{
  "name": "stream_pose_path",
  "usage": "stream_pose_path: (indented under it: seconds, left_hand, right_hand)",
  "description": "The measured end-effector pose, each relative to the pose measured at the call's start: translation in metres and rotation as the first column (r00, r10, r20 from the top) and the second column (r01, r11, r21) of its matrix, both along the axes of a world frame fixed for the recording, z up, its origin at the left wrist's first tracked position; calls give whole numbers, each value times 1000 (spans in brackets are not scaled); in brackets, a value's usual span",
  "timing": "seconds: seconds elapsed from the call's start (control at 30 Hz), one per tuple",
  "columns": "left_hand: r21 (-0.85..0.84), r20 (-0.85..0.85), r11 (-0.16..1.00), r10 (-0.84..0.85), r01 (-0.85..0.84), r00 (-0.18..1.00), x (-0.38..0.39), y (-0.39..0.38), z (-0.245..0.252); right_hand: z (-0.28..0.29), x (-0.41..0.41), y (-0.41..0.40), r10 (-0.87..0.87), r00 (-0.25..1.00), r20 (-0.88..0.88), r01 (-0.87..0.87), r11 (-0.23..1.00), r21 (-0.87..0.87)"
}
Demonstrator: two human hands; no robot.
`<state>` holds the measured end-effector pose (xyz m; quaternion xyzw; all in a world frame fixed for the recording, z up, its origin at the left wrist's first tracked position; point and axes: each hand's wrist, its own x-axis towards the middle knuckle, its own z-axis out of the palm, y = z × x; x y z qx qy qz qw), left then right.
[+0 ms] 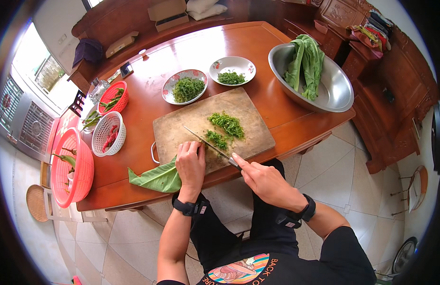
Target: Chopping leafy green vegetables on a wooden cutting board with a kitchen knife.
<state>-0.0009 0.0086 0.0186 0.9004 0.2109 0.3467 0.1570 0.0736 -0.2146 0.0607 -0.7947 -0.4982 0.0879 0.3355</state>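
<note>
My left hand point(190, 164) presses a bundle of green leaves onto the wooden cutting board point(181, 121), its fingers curled at the cut end. The broad tip of a leaf point(157, 179) sticks out to the left, past the board's near edge. In my right hand point(266, 181) is the dark handle of a kitchen knife point(209, 144). Its blade slants across the board, right beside my left fingertips. Beyond the blade lie a pile of finely shredded greens point(227, 124) and a smaller heap point(217, 139). My left fingers hide the leaf's cut end.
Behind the board stand a patterned plate point(166, 93) and a white bowl point(237, 62), both holding shredded greens. A steel basin point(339, 85) with whole leaves point(305, 67) is at the right. Red baskets point(86, 171) and a white basket point(109, 149) with peppers line the table's left side.
</note>
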Motion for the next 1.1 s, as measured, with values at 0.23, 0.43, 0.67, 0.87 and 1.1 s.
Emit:
stream_pose_path:
  seconds: [0.23,0.43,0.67,0.87,1.1]
  left_hand:
    - [-12,7,1000,12,-12,1000,0,-2,1]
    - [-2,11,1000,3,-3,1000,-2,0,0]
    - [-16,3,1000,-1,1,1000,-1,0,1]
    - [1,9,1000,-5,5,1000,-4,-1,1]
    - [-67,5,997,34,-34,999,-7,0,1]
  right_hand:
    - [-19,2,27,-47,994,100,45,999,18]
    - [-6,-1,5,-36,999,37,34,998,54]
    - [-5,-1,7,-18,999,39,18,1000,1]
    - [-10,0,34,-55,997,55,59,996,-69]
    - [-7,1,6,-22,998,65,17,997,70]
